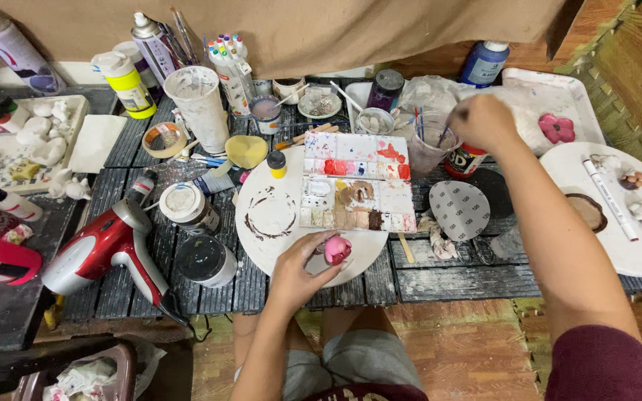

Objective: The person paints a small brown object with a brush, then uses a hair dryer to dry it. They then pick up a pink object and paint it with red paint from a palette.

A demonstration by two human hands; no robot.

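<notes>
Left hand [299, 271] pinches pink figurine [336, 249]; right hand [484, 121] grips brush [447, 130].

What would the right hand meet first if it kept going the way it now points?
The right hand reaches toward the clear cup of brushes, so probably that cup or its brushes; depth is unclear, and it may already touch a brush.

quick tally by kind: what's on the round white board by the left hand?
Paint palette: 1
Small yellow paint bottle: 1
Pink figure, held by left hand: 1
Total: 3
</notes>
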